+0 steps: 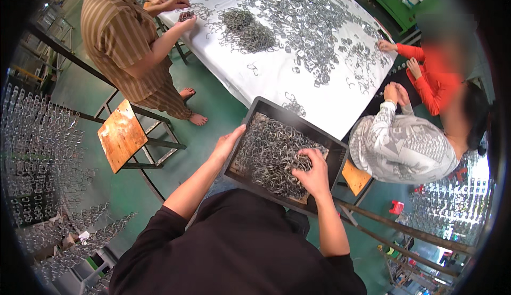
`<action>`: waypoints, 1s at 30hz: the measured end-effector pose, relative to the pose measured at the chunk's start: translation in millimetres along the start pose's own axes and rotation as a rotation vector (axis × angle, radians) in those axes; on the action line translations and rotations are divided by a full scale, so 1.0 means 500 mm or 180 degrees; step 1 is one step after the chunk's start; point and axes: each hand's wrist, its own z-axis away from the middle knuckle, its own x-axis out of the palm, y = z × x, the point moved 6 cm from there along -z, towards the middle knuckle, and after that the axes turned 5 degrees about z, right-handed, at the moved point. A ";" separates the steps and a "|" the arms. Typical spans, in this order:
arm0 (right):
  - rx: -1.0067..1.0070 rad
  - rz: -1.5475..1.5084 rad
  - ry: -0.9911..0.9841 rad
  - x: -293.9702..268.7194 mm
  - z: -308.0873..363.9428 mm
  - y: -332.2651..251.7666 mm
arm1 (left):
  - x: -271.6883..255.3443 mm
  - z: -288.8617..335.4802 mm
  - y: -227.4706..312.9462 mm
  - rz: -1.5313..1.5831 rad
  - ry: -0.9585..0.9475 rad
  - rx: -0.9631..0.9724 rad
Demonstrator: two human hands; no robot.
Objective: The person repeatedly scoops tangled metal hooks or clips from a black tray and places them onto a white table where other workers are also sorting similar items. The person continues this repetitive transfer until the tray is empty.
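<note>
Table: I see a big white-topped table (266,79) on the far side, strewn with small metal pieces (314,23), some heaped in darker piles (247,31) toward its left.
Co-workers: on the left, a person in brown stripes (114,39) stands with both hands at the table's edge; on the right are a person in red sleeves (431,90) and another in a grey-and-white top (410,148), hands together.
Stool: a wooden-topped stool (122,135) stands on the green floor, to the left.
Tray: a dark rectangular tray (338,170) is nearest me, tilted, in front of the table; I cannot tell whether they touch.
Left hand: the left hand (226,145) is clamped on the tray's left rim.
Right hand: the right hand (315,173) dips into the tray, fingers bent, thumb apart; I cannot tell whether it pinches anything.
Hooks: curved metal hooks (258,148) lie tangled inside the tray, beneath the right hand.
</note>
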 end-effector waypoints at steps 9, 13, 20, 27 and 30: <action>0.0228 0.0102 0.0301 -0.020 -0.015 -0.062 | 0.011 0.032 0.027 -0.0013 0.0042 0.0029; -0.0206 -0.0110 0.0813 -0.048 -0.003 -0.057 | 0.015 0.034 0.023 0.0227 -0.0093 -0.0057; 0.0351 0.0052 0.0347 -0.025 -0.015 -0.048 | 0.017 0.032 0.029 0.0172 -0.0099 0.0039; -0.0067 -0.0247 0.0648 -0.053 -0.002 -0.070 | 0.016 0.047 0.028 0.0048 -0.0094 -0.0103; 0.0283 -0.0066 0.0228 -0.017 -0.015 -0.051 | 0.014 0.049 0.028 -0.0046 -0.0085 -0.0052</action>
